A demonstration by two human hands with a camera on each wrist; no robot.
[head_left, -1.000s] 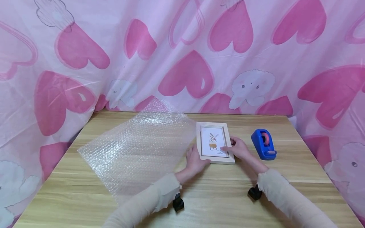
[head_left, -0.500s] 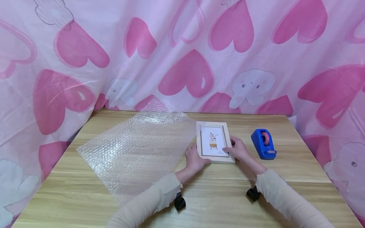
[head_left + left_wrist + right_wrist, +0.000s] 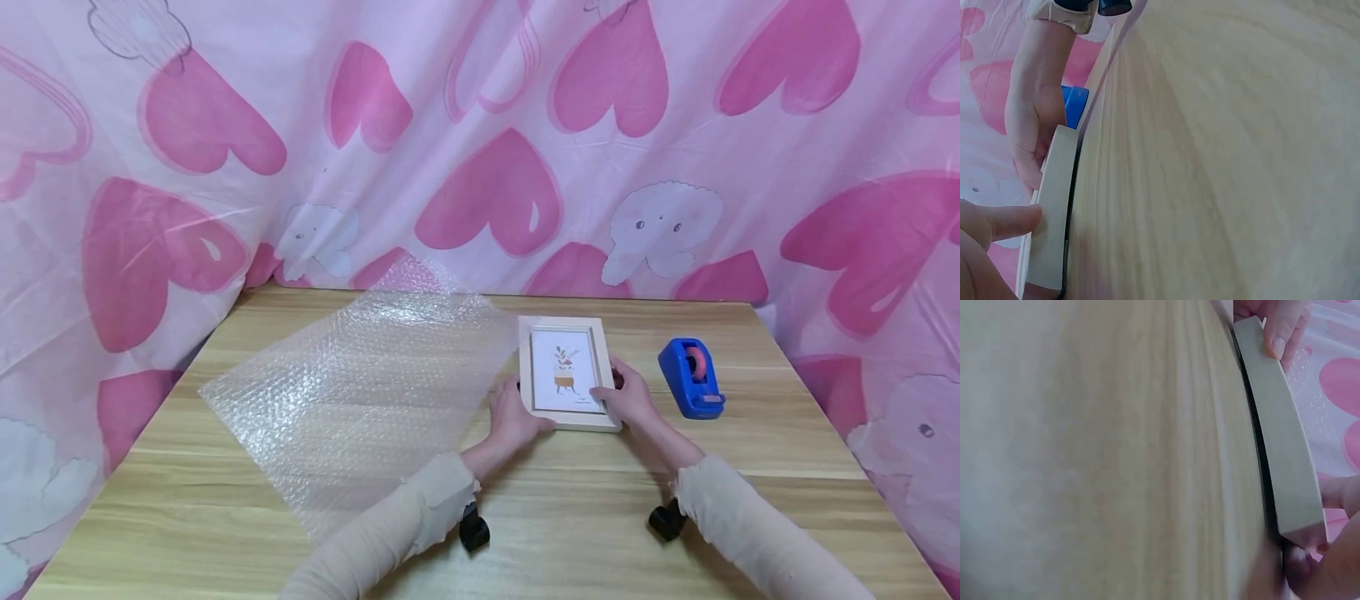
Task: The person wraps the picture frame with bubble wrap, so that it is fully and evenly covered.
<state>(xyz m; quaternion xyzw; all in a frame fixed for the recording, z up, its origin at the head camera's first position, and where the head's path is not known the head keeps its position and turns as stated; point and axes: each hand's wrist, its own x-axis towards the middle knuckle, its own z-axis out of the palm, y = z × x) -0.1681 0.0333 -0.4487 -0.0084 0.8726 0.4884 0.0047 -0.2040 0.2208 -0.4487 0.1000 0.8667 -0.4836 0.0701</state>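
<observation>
A pale wooden picture frame (image 3: 564,367) with a plant drawing lies face up, right of the table's middle. My left hand (image 3: 513,421) grips its lower left corner, fingers along the left side and thumb at the near edge. On the right side, my right hand (image 3: 632,398) holds the frame with the thumb over its front and the fingers curled at the edge. In the left wrist view, my left thumb (image 3: 1016,222) presses on the frame's near side (image 3: 1054,212). A dark gap runs beneath the near side (image 3: 1282,437) in the right wrist view.
A sheet of clear bubble wrap (image 3: 360,392) spreads over the table's left half, its right corner close by the frame's upper left. A blue tape dispenser (image 3: 692,379) with pink tape stands to the right. Behind the wooden table (image 3: 570,517) hangs a pink heart-print cloth (image 3: 487,192).
The picture frame has shifted slightly to the right, both hands still holding it. The right hand has moved a little right with it; bubble wrap and tape dispenser stay where they were.
</observation>
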